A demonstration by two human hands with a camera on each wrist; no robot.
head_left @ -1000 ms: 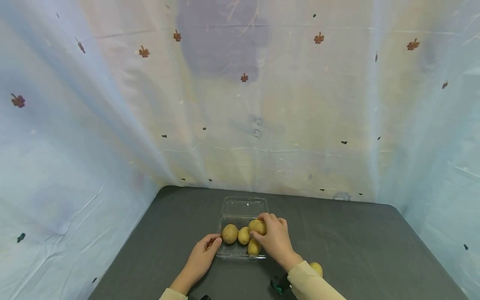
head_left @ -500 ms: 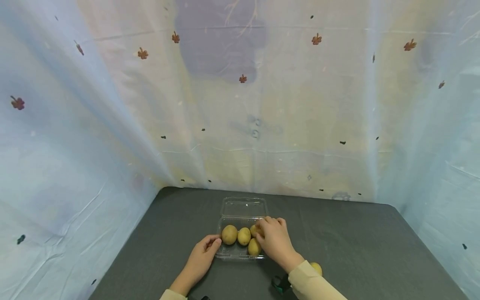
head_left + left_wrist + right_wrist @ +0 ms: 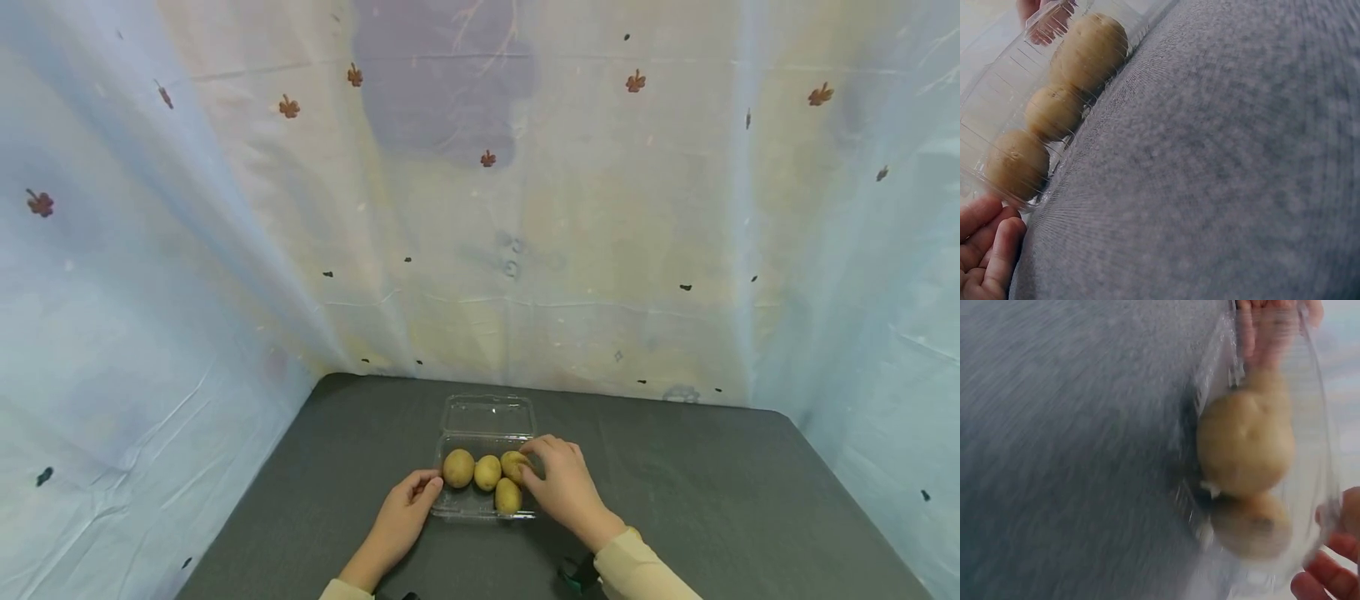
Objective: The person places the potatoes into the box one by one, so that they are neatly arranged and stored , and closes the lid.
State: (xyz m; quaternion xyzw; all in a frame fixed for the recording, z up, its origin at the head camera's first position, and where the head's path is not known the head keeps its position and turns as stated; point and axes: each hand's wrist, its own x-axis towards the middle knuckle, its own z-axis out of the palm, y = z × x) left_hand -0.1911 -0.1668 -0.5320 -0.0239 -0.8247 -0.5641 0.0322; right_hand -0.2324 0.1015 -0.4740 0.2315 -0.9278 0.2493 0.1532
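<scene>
A clear plastic clamshell box (image 3: 472, 506) lies on the dark table with its lid (image 3: 489, 414) folded back. Several potatoes sit inside: a round one (image 3: 458, 468) at the left, a smaller one (image 3: 487, 472) mid-box, one (image 3: 508, 497) in front and one (image 3: 514, 460) at the right. My left hand (image 3: 402, 515) touches the box's left side; its fingers (image 3: 1004, 253) meet the corner from outside. Over the right side is my right hand (image 3: 564, 485), thumb and fingers spread beside the right potato. In the right wrist view its fingers (image 3: 1332, 575) appear apart from the potatoes, though blurred.
Another potato (image 3: 636, 531) shows only a sliver behind my right sleeve (image 3: 637, 567). A dark wrist device (image 3: 579, 575) hangs below the right wrist. Patterned curtains (image 3: 570, 208) enclose the dark table (image 3: 697, 492) at the back and sides.
My right hand has lowered a potato into the box's right side, let go of it and drawn slightly rightward. The left hand has stayed at the box's left edge.
</scene>
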